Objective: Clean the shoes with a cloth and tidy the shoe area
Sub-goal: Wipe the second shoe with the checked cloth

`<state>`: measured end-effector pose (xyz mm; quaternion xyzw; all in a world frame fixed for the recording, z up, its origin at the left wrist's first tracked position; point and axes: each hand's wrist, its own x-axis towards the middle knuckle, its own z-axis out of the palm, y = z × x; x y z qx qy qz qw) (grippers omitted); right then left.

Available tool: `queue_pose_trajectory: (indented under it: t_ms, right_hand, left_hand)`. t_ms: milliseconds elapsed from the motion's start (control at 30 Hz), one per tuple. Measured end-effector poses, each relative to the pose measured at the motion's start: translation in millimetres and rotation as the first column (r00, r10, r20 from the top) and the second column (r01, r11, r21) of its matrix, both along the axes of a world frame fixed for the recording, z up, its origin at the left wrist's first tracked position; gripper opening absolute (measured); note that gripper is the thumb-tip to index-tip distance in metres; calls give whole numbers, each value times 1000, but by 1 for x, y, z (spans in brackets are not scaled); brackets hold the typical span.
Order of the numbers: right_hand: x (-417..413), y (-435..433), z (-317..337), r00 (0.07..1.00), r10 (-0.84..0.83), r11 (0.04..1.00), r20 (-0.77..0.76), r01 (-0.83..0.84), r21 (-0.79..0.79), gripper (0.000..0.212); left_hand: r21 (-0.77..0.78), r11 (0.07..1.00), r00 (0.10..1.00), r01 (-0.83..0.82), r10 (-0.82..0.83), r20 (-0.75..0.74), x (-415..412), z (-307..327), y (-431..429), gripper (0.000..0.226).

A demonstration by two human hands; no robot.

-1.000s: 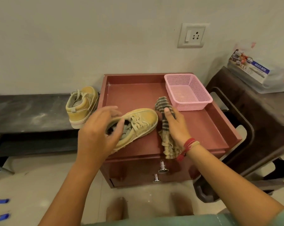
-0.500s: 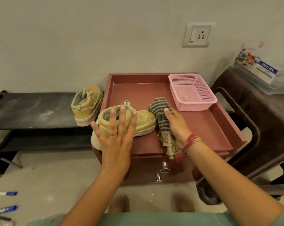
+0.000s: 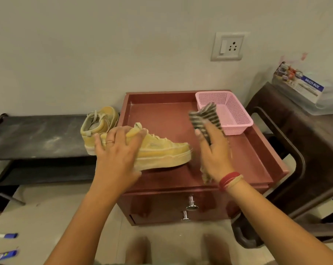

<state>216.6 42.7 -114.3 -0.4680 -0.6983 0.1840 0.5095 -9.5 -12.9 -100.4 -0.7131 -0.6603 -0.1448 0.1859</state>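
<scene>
A yellow sneaker (image 3: 162, 152) stands on the red cabinet top (image 3: 162, 115), toe pointing right. My left hand (image 3: 117, 150) grips its heel and collar. My right hand (image 3: 213, 150) holds a dark striped cloth (image 3: 206, 115) lifted off the surface, just right of the sneaker's toe and apart from it. The second yellow sneaker (image 3: 98, 127) sits on the black low rack (image 3: 37, 136) at the left, heel toward me.
A pink mesh basket (image 3: 236, 117) stands at the cabinet top's back right corner. A dark plastic stool (image 3: 305, 150) with a clear storage box (image 3: 311, 88) is at the right. Pens (image 3: 5, 245) lie on the floor at lower left. My feet show below the cabinet's knobs (image 3: 190, 205).
My left hand turned the sneaker so it stands with its side toward me and toe to the right. My right hand raised the cloth off the cabinet top.
</scene>
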Motion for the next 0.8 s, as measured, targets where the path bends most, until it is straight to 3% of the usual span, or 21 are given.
queue_pose_trajectory:
  t_ms: [67,133,167,267,300,467,567,600,733,800]
  right_hand:
    - [-14,-12,-8,936,235,972,263,-231,-48,42]
    - [-21,-16,-23,822,341,939,456,-324,-118,43]
    - [-20,-12,-30,825,352,936,441,-322,-143,43]
    - [-5,4,-32,969,220,927,112,-172,-332,52]
    - [-4,3,-31,975,206,919,90,-160,-361,53]
    - [-26,-28,-30,840,392,920,374,-349,-181,38]
    - [-16,-9,-26,960,269,907,74,-227,-354,41]
    - [-15,-9,-24,966,254,897,42,-219,-384,40]
    - [-16,-21,-28,883,431,879,187,-364,-307,35]
    - [-7,-9,-30,926,371,876,78,-320,-360,44]
  left_hand:
    - [-27,1000,1000,3,-3,17,-1,1,0,103]
    - [-36,999,999,24,-23,38,-5,1,1,103]
    - [-39,999,998,36,-34,44,-6,1,0,103]
    - [-26,998,997,52,-50,61,-5,1,-3,101]
    - [-27,998,996,53,-51,66,-4,1,-4,101]
    - [-31,998,996,63,-61,70,-5,1,-4,99]
    - [-16,998,995,67,-66,74,-4,2,-4,100]
    - [-10,997,995,71,-70,72,-4,2,-5,100]
    - [-5,997,995,74,-74,66,-3,0,-6,99]
    - [-8,998,995,69,-68,73,-3,1,-5,99]
